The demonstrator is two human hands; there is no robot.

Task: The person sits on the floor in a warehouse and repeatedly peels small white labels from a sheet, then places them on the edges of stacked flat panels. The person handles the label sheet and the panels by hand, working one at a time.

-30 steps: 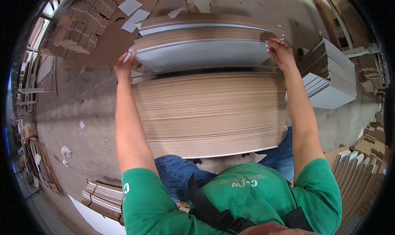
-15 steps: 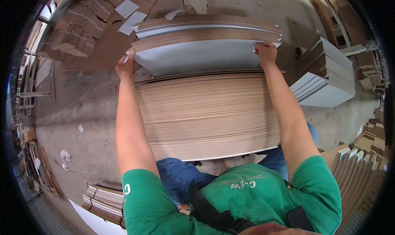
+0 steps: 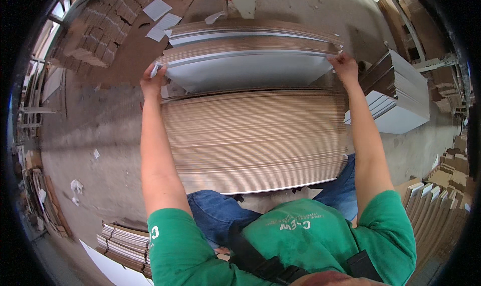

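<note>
A white-faced cardboard sheet (image 3: 250, 69) stands on edge at the near side of a far stack of cardboard (image 3: 260, 44). My left hand (image 3: 153, 80) is closed at its upper left corner, with a small whitish piece showing by the fingers. At the upper right corner, my right hand (image 3: 344, 68) pinches the edge between thumb and fingers. A thin grey line runs below the stack's edge, along the top of the sheet. Between my arms a wide near stack of brown cardboard sheets (image 3: 255, 140) stands on edge, reaching back from my knees.
White-faced boards (image 3: 396, 103) stand in a stack on the right. Brown cardboard bundles (image 3: 95, 43) lie at far left, beside loose papers (image 3: 163, 25). More sheets stand at lower left (image 3: 123, 248) and lower right (image 3: 428, 206). A crumpled white scrap (image 3: 76, 187) lies on the floor.
My right hand has moved right, from the sheet's face to its upper right corner. The left hand stays at the left corner. The sheet's top edge now shows as a separate line.
</note>
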